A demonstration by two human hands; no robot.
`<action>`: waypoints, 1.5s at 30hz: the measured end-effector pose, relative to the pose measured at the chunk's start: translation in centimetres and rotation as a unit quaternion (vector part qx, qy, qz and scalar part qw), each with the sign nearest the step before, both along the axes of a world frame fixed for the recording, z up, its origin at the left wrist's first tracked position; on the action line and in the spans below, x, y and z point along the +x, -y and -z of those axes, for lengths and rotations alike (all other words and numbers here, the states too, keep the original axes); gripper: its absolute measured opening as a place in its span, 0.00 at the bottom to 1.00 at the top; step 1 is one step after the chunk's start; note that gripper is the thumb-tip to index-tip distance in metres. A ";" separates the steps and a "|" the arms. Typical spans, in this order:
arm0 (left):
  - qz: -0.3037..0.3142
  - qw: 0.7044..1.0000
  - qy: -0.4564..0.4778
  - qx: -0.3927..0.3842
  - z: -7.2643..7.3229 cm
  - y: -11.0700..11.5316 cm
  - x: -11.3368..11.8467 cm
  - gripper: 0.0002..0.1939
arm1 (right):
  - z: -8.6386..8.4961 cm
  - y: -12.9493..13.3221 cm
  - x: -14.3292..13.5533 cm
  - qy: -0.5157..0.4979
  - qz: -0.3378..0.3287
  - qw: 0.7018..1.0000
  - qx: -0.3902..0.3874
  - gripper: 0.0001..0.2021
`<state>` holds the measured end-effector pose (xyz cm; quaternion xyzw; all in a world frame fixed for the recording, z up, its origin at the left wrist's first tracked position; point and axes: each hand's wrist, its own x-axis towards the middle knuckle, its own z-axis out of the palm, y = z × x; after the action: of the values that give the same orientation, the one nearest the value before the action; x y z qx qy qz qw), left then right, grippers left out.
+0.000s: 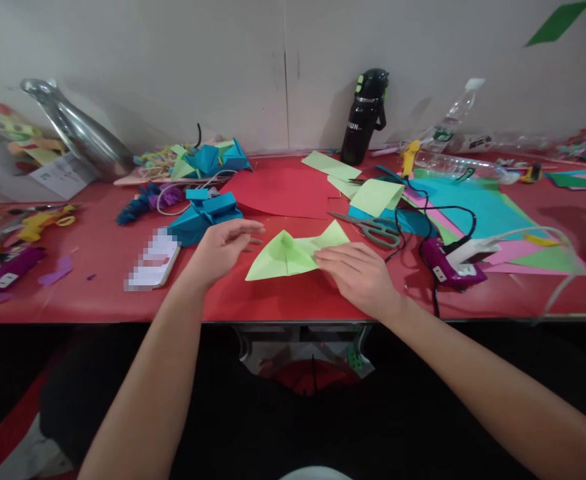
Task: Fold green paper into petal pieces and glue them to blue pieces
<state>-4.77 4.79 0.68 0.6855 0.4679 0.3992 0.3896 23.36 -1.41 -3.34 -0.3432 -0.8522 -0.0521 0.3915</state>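
Observation:
A sheet of light green folded paper [285, 257] with raised, pointed folds stands on the red tabletop in front of me. My right hand [360, 277] has the paper's right side between its fingers, the thumb hidden from view. To the left of the paper, my left hand [225, 250] hovers with fingers stretched out and thumb apart, holding nothing. Just behind that hand lies a folded blue paper piece [205, 213]. Grey-handled scissors [373, 230] rest behind my right hand.
A phone [155, 260] lies on the left. Toward the right are a purple power strip [453, 263] with plugs and cables, a yellow glue gun [411, 158] and coloured paper sheets [477, 203]. A black bottle [365, 120] stands by the wall; a red sheet [283, 190] lies centrally.

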 end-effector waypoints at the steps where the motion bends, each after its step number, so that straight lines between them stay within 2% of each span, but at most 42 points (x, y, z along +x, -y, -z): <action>1: 0.024 1.000 0.011 -0.013 0.0 0.1 -0.3 0.15 | -0.3 0.0 0.0 -0.029 -0.004 0.999 -0.012 0.16; 3: 0.085 0.995 0.022 -0.038 -0.2 0.4 -0.5 0.23 | -1.0 0.2 0.0 -0.104 0.010 0.993 -0.053 0.13; 6: 0.146 0.984 0.061 -0.077 -0.4 1.1 0.4 0.30 | -1.8 0.3 -0.2 -0.223 0.060 0.963 -0.137 0.06; 9: 0.111 0.985 0.112 -0.064 -0.1 1.3 1.6 0.29 | -2.3 0.2 -0.4 -0.311 0.078 0.922 -0.217 0.04; 12: 0.040 0.982 0.178 -0.041 0.5 1.1 2.6 0.18 | -2.5 -0.2 -0.4 -0.367 0.067 0.887 -0.271 0.06; 17: -0.007 0.965 0.258 -0.044 1.1 1.1 3.4 0.15 | -2.3 -0.6 -0.3 -0.417 0.042 0.855 -0.307 0.07; 25: -0.068 0.962 0.263 0.002 0.8 1.8 3.9 0.14 | -1.4 -1.0 -0.2 -0.443 0.031 0.828 -0.341 0.06; 33: -0.101 0.948 0.301 0.033 0.7 2.1 4.4 0.15 | -0.6 -1.3 -0.3 -0.487 0.002 0.793 -0.366 0.07; 35: -0.083 0.949 0.303 0.024 0.6 2.1 4.3 0.16 | -0.7 -1.3 -0.2 -0.493 -0.007 0.787 -0.372 0.06; 37: -0.038 0.955 0.295 -0.008 0.4 2.2 4.2 0.19 | -0.7 -1.3 0.0 -0.494 -0.015 0.785 -0.374 0.06; 41: 0.054 0.958 0.273 -0.071 0.1 2.5 4.0 0.20 | -0.9 -1.2 0.3 -0.468 -0.010 0.800 -0.374 0.06; 45: 0.053 0.961 0.258 -0.084 0.2 2.4 3.9 0.17 | -1.3 -1.0 0.1 -0.428 0.001 0.824 -0.373 0.07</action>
<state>-0.89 2.34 0.45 0.5480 0.3461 0.5008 0.5737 23.48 -0.37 -2.09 -0.4519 -0.5533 0.4209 0.5590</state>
